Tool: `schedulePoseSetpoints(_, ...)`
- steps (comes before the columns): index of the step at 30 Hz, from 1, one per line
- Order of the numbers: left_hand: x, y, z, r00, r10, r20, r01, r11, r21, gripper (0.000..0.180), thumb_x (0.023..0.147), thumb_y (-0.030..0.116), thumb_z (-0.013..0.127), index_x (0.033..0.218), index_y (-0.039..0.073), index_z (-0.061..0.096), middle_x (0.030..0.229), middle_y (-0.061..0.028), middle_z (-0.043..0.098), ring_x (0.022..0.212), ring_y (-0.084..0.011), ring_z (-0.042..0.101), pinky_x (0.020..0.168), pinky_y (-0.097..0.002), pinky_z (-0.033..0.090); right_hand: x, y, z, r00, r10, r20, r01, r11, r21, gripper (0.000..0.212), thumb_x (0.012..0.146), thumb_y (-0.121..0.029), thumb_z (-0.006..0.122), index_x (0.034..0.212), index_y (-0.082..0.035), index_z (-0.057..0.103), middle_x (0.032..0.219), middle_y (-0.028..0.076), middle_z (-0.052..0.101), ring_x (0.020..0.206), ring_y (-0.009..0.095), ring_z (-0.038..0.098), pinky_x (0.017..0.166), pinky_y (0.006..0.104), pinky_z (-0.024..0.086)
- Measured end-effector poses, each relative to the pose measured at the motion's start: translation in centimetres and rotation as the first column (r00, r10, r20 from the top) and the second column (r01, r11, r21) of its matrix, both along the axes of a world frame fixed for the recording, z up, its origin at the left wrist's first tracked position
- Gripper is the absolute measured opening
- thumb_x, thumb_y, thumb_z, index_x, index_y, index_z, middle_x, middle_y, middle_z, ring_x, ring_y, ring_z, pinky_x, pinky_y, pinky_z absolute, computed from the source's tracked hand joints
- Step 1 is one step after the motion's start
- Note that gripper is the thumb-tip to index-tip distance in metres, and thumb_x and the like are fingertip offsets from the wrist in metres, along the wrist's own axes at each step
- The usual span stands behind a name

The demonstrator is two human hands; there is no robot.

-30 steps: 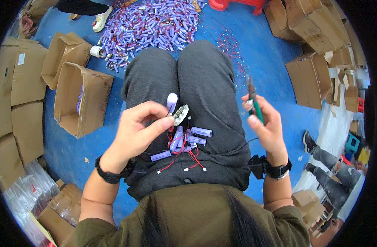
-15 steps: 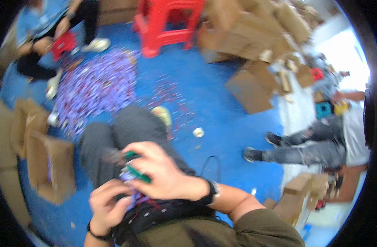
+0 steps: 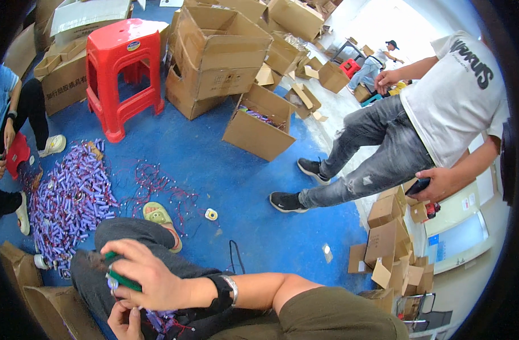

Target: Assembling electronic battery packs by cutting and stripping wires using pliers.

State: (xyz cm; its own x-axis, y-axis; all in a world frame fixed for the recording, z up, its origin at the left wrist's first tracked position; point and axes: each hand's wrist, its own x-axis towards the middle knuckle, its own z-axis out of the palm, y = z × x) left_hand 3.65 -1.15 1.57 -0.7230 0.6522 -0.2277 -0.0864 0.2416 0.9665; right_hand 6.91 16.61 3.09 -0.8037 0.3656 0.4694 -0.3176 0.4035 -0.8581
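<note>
My right hand [image 3: 149, 275] is wrapped round a pair of green-handled pliers [image 3: 123, 279], over my left thigh; the jaws are smeared by motion. Just below it, my left hand [image 3: 125, 322] is closed in a pinch, and what its fingers hold is mostly hidden. The end of a purple cylinder [image 3: 112, 283], looking like a battery cell, shows beside the plier handles. More purple battery cells [image 3: 160, 322] with thin red wires lie in my lap, next to the left fingers.
A heap of purple battery cells [image 3: 72, 201] covers the blue floor [image 3: 214, 150] at left, with loose red wires [image 3: 157, 184] beside it. Behind stand a red stool [image 3: 126, 73] and cardboard boxes [image 3: 219, 54]. A standing person [image 3: 378, 141] holds a phone; another sits far left.
My view has swung to the right, bringing the standing person nearer the middle. The pliers stay in my right hand, with my left hand close below; both now appear farther left and lower.
</note>
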Motion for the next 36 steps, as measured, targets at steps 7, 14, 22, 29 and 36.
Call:
schedulePoseSetpoints(7,-0.7,0.0,0.8,0.982,-0.175,0.071,0.178,0.983,-0.037,0.012,0.085,-0.002,0.054,0.097,-0.003,0.054,0.092,-0.0062,0.056,0.085,-0.0139,0.052,0.079,-0.0245,0.042,-0.1,1.2,-0.5,0.994,-0.057,0.089,0.061,0.997,-0.048,0.026,0.071,-0.008,0.068,0.090,0.002,0.054,0.120,0.019,0.045,0.111,0.036,0.044,0.095,0.0413,0.033)
schedulePoseSetpoints(14,-1.0,-0.5,1.2,0.948,-0.005,0.317,-0.007,0.999,0.039,0.028,0.083,0.005,0.058,0.109,-0.004,0.053,0.098,-0.0081,0.057,0.086,-0.0149,0.054,0.076,-0.0251,0.044,-0.4,1.4,-0.9,0.986,-0.070,0.150,0.086,0.991,-0.099,0.027,0.076,-0.012,0.066,0.095,0.002,0.053,0.122,0.019,0.043,0.116,0.035,0.041,0.098,0.0395,0.031)
schedulePoseSetpoints(22,-1.3,-2.8,-0.8,0.885,0.148,0.442,-0.303,0.903,0.304,0.069,0.069,0.026,0.072,0.121,-0.007,0.043,0.102,-0.0066,0.054,0.072,-0.0086,0.053,0.061,-0.0183,0.045,-1.4,1.7,-1.4,0.966,-0.219,0.140,0.191,0.963,0.190,0.030,0.073,-0.023,0.066,0.086,0.001,0.054,0.112,0.021,0.051,0.107,0.038,0.047,0.092,0.0433,0.037)
schedulePoseSetpoints(29,-3.2,-1.4,-0.4,0.776,0.005,0.630,-0.435,0.729,0.529,0.073,0.069,0.019,0.076,0.125,-0.010,0.039,0.112,-0.0136,0.056,0.087,-0.0154,0.061,0.077,-0.0239,0.051,-0.3,3.1,-3.7,0.926,-0.188,0.328,0.214,0.976,-0.045,0.015,0.073,-0.011,0.067,0.080,-0.001,0.058,0.111,0.016,0.057,0.109,0.028,0.049,0.094,0.0372,0.036)
schedulePoseSetpoints(36,-3.6,-2.2,-2.3,0.732,0.381,0.565,-0.576,0.789,0.213,0.025,0.091,0.023,0.053,0.104,0.002,0.056,0.085,-0.0103,0.064,0.057,-0.0127,0.059,0.050,-0.0231,0.048,-0.8,2.3,-4.2,0.913,-0.114,0.392,0.157,0.984,-0.080,0.018,0.074,-0.014,0.070,0.082,-0.001,0.060,0.111,0.017,0.057,0.106,0.024,0.053,0.090,0.0349,0.039)
